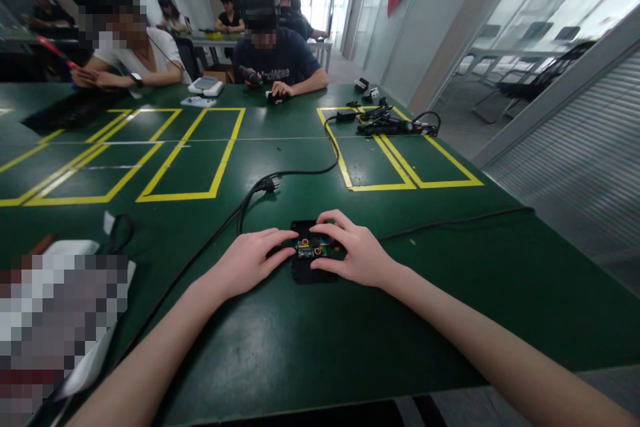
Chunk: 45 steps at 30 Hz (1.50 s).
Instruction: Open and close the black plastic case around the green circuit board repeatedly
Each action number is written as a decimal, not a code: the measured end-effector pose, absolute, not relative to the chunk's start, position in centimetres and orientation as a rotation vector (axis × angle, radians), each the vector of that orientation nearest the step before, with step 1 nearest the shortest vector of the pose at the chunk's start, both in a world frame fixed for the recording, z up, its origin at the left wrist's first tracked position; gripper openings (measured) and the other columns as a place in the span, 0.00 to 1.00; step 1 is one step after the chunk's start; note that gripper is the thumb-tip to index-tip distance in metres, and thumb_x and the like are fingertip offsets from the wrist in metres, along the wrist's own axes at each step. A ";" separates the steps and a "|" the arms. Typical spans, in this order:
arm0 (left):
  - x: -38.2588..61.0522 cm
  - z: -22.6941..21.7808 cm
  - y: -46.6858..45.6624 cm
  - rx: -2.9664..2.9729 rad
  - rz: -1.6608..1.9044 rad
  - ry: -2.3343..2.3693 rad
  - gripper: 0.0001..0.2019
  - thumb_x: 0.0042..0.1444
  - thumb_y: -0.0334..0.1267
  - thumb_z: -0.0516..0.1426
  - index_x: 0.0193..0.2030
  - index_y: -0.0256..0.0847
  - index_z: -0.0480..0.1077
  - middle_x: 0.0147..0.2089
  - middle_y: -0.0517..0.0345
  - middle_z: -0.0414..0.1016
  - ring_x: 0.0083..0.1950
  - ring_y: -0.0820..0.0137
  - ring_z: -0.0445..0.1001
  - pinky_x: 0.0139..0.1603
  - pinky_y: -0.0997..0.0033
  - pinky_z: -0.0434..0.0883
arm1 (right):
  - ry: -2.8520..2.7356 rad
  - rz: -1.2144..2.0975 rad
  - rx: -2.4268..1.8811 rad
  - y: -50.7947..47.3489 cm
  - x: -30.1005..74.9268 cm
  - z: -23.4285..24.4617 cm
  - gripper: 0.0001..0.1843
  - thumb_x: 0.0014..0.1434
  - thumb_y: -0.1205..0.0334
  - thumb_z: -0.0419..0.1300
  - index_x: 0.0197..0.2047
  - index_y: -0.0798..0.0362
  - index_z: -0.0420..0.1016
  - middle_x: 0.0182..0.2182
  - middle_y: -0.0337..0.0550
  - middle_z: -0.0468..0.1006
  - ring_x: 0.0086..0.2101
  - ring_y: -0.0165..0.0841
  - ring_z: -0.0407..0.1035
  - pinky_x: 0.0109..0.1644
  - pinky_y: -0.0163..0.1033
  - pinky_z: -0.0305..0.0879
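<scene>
A small green circuit board (305, 253) with copper-coloured ring coils lies over a flat black plastic casing (315, 276) on the green table. My left hand (255, 255) pinches the board's left end between thumb and forefinger. From the other side, my right hand (361, 252) curves around the board, its fingertips on the far edge and the thumb on the near edge. Part of the board's right end is hidden under the right fingers. A black cable (450, 221) runs off to the right from behind my right hand.
A black power cord (200, 259) with a plug (270, 185) crosses the table to my left. Tangled black adapters (385, 121) lie at the far right. A pixelated white object (100, 347) is at near left. A co-worker (277, 57) sits opposite, another person (135, 57) left of them.
</scene>
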<state>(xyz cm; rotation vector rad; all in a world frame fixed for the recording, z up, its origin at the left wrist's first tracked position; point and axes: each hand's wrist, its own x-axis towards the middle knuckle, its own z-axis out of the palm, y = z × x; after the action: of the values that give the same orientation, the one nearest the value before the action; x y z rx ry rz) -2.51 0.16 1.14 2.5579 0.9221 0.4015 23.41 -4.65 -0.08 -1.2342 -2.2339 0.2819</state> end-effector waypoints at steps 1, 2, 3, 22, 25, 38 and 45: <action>-2.6 1.2 0.2 2.557 0.416 0.908 0.16 0.73 0.43 0.52 0.62 0.44 0.73 0.52 0.53 0.81 0.49 0.65 0.81 0.51 0.68 0.76 | -2.236 0.275 -1.235 -4.6 23.9 0.0 0.20 0.65 0.48 0.65 0.54 0.52 0.73 0.55 0.52 0.74 0.41 0.36 0.77 0.43 0.40 0.74; -2.8 1.2 0.2 2.561 0.433 0.895 0.16 0.74 0.43 0.51 0.62 0.44 0.72 0.52 0.53 0.81 0.49 0.65 0.81 0.51 0.68 0.76 | -2.242 0.264 -1.246 -4.6 24.4 0.2 0.17 0.67 0.49 0.63 0.52 0.52 0.72 0.52 0.51 0.75 0.39 0.35 0.76 0.40 0.38 0.72; -2.9 1.4 0.2 2.563 0.448 0.885 0.16 0.74 0.42 0.50 0.62 0.44 0.72 0.52 0.53 0.81 0.50 0.65 0.81 0.51 0.68 0.76 | -2.251 0.248 -1.263 -4.6 25.0 0.3 0.15 0.69 0.51 0.61 0.49 0.53 0.71 0.48 0.50 0.76 0.36 0.33 0.75 0.37 0.37 0.70; -3.0 4.3 -1.0 2.406 0.432 0.856 0.14 0.70 0.42 0.52 0.42 0.41 0.78 0.37 0.56 0.78 0.37 0.69 0.77 0.37 0.73 0.71 | -2.303 0.305 -1.150 -5.5 27.5 0.4 0.18 0.70 0.54 0.57 0.30 0.53 0.73 0.19 0.35 0.71 0.19 0.26 0.63 0.27 0.33 0.54; -2.7 4.4 -1.2 2.334 0.402 0.836 0.13 0.68 0.41 0.54 0.39 0.40 0.78 0.36 0.57 0.79 0.34 0.70 0.75 0.35 0.74 0.68 | -2.332 0.349 -1.073 -5.8 27.6 0.6 0.18 0.69 0.56 0.57 0.28 0.52 0.71 0.18 0.34 0.70 0.18 0.25 0.62 0.27 0.32 0.54; -2.3 3.8 -1.0 2.276 0.327 0.867 0.13 0.64 0.41 0.56 0.35 0.38 0.79 0.31 0.57 0.77 0.30 0.72 0.70 0.30 0.76 0.64 | -2.380 0.366 -1.062 -5.8 27.5 0.3 0.17 0.69 0.56 0.58 0.29 0.53 0.73 0.18 0.34 0.72 0.17 0.25 0.63 0.25 0.32 0.53; -2.3 3.6 -0.9 2.273 0.286 0.875 0.12 0.63 0.41 0.57 0.35 0.38 0.79 0.25 0.61 0.73 0.25 0.75 0.65 0.28 0.77 0.61 | -2.389 0.369 -1.016 -5.7 27.5 0.4 0.11 0.70 0.59 0.58 0.41 0.54 0.81 0.23 0.36 0.78 0.18 0.24 0.66 0.25 0.31 0.56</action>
<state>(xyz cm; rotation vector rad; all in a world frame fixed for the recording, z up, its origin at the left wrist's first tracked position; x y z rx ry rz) -2.30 -0.90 3.56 2.2725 0.8746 0.2859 27.55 -5.69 0.44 -1.0159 -2.3885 0.3691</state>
